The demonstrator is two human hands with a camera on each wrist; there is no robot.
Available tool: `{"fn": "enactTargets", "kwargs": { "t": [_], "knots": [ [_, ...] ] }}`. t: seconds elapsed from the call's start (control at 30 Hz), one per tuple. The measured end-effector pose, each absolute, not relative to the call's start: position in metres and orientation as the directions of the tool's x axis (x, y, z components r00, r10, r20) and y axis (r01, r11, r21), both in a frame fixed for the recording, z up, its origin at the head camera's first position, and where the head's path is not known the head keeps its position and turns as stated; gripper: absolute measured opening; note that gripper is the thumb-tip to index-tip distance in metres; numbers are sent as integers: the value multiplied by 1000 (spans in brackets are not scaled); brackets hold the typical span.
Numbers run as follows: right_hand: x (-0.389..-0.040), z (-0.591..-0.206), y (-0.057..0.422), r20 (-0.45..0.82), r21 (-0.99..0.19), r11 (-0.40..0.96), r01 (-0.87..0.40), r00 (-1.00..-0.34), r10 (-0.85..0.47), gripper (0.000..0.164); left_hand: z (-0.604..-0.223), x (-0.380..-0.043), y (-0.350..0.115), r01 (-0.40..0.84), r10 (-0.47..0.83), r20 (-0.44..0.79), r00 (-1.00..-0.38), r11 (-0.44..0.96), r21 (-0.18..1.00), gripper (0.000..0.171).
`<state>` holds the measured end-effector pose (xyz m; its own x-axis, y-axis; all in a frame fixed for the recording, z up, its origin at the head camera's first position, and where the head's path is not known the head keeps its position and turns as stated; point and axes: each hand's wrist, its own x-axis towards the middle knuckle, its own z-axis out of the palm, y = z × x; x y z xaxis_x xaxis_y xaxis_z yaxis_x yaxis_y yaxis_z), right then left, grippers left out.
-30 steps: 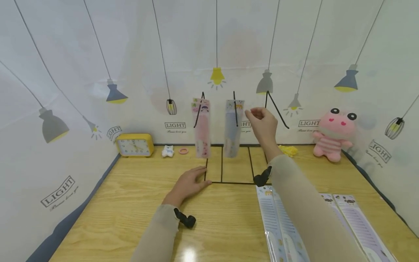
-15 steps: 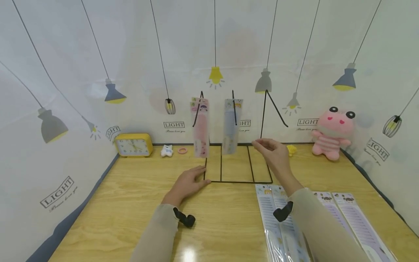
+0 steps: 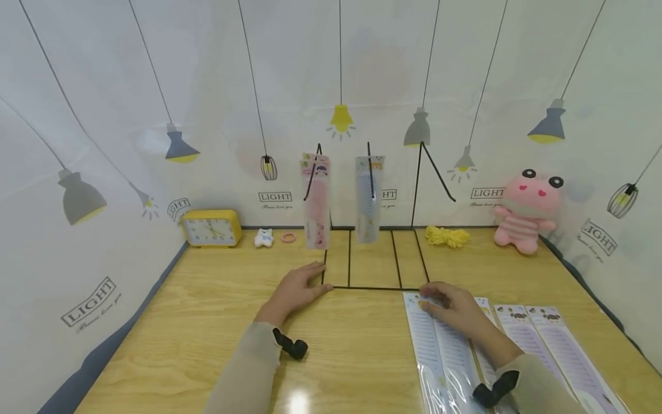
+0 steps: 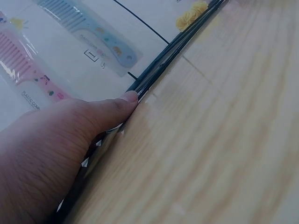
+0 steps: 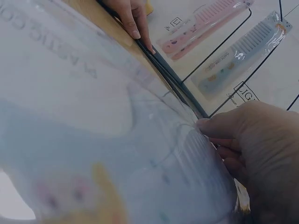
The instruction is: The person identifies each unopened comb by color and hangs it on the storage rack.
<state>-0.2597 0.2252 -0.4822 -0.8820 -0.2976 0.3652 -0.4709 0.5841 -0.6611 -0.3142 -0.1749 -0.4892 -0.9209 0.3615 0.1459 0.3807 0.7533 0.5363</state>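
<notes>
A black wire rack stands against the back wall. Packed pink combs hang on its left hook and packed blue combs on its middle hook; the right hook carries nothing. My left hand rests at the base's front left corner, thumb pressing along the bar. At the table's right, my right hand bends over the top end of packed blue combs. Its thumb tip touches the clear wrapper, fingers just past the edge; I cannot tell whether they pinch it.
Two packed purple combs lie farther right. Along the back stand a yellow clock, a small white bear figure, a pink ring, a bundle of yellow string and a pink plush frog.
My right hand has come down from beside the hanging blue combs, past the rack's right side, to the packed blue combs on the table. My left hand has stayed in place.
</notes>
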Motion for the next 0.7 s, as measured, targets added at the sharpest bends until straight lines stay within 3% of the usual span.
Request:
{"fn": "enactTargets", "kwargs": {
  "t": [0.27,0.7],
  "knots": [
    [-265,-490,224,392,-562,593,-576,-817,-423,40,-488,-315,-180,376,355,149,-923,751,543,69],
    [-260,-489,222,323,-533,622,-574,-817,-477,62,-490,-315,-175,375,357,146,-923,746,550,67]
  ]
}}
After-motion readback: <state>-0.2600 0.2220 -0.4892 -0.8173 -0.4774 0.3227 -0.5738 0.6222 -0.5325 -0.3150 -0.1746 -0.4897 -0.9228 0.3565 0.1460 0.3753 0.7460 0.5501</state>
